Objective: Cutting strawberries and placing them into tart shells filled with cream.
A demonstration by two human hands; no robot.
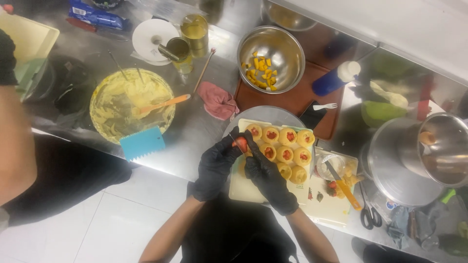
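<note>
Both my hands wear black gloves over a pale cutting board [243, 187] at the counter's front edge. My left hand [214, 165] and my right hand [265, 173] meet on one small red-orange piece [240, 143], pinched between their fingertips. Beside them on the board stand several round yellow pastry cups [286, 146] with red filling in their middles, laid in rows. A round grey plate [265, 114] lies under the board's far end.
A steel bowl [280, 48] holds yellow fruit cubes. A yellow batter bowl [129, 104] with an orange spatula, a blue scraper [142, 142], a pink cloth [217, 100], tins, a knife [341, 182], scissors [368, 214] and a large steel pot [419, 156] crowd the counter. Another person's arm [14, 141] is at left.
</note>
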